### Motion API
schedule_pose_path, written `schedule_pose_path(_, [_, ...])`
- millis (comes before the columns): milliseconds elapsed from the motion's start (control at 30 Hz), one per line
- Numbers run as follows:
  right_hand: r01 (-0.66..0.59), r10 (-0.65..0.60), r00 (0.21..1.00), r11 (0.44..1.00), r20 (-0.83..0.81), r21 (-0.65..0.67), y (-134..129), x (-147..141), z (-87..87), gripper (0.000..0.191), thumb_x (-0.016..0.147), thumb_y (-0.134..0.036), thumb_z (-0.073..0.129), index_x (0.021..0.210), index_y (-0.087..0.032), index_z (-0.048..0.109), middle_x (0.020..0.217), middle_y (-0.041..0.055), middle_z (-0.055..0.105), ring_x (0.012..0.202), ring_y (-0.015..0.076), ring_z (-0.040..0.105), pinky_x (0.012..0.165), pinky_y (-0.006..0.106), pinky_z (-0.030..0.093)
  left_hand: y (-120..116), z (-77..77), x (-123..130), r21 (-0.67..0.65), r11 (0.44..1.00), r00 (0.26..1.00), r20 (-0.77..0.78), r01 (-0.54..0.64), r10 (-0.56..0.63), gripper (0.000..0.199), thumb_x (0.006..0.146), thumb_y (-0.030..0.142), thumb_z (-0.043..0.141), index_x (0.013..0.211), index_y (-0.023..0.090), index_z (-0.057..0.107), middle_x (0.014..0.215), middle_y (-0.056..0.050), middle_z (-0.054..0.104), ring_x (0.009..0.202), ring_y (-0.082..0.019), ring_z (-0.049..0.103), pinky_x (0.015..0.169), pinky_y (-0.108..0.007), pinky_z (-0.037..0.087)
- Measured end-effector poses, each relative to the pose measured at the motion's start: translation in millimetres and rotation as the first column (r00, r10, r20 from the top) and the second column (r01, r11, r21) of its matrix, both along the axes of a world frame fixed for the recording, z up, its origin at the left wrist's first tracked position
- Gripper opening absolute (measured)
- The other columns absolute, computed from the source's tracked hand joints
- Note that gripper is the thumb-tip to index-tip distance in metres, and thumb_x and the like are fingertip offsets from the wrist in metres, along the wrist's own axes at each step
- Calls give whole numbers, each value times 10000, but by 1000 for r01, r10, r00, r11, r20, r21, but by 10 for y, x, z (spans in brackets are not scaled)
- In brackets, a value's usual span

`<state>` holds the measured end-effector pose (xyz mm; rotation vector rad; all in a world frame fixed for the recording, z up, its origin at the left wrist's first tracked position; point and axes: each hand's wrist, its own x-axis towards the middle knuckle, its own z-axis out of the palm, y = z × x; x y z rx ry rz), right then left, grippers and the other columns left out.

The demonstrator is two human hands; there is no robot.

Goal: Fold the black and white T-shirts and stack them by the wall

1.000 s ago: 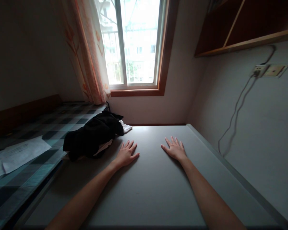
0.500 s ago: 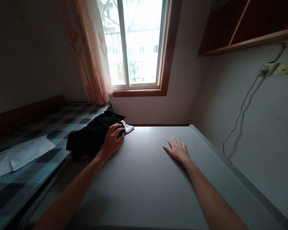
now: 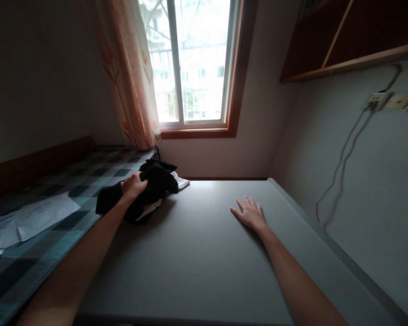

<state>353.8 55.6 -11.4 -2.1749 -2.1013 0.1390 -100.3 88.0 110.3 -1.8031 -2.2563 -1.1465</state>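
Remotely I'd tag grasping: left hand (image 3: 133, 184) clutching black cloth (image 3: 158, 179) at left of table (image 3: 197, 258), right hand (image 3: 250, 214) flat atop; secure hold needed next.

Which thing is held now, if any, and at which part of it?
The left hand grips the black cloth by its upper middle; the right hand lies open on the table, holding nothing.

Left hand (image 3: 135, 184); formerly spread flat beside black clothing (image 3: 159, 179); then at its right side; now atop its middle, clutching a bunched fold
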Motion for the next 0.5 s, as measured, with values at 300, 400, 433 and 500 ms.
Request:
schedule_pose_path(300, [-13,18,996,999,-84,52,5,23,-25,695,887,-624,440,1458,-228,438,1568,155,285,1452,362,197,1137,565,161,-50,706,464,505,860,995,94,-71,26,249,836,218,630,1073,145,608,1039,-101,687,1052,-289,612,978,-511,401])
schedule_pose_path(400, [-8,42,971,990,-237,142,48,71,-38,629,854,-574,521,1338,-179,582,1498,172,411,1426,369,269,1135,573,181,-101,1006,884,698,705,986,-3,123,-168,194,838,173,589,1029,158,617,1008,-64,680,993,-235,626,941,-439,453])
schedule_pose_path(433, [8,57,939,982,-338,187,67,95,-28,612,844,-576,527,1285,-162,622,1454,179,470,1407,359,317,1134,558,209,-133,1076,1044,718,667,970,-43,197,-240,202,841,166,575,1039,167,615,1003,-52,677,985,-219,627,927,-415,467])
schedule_pose_path(500, [97,89,788,959,-609,267,101,154,19,632,843,-625,480,1219,-147,654,1352,187,572,1327,329,451,1102,513,316,-206,1144,1353,665,648,913,-135,371,-384,233,831,193,595,1062,181,620,1011,-35,682,975,-204,635,940,-394,468])
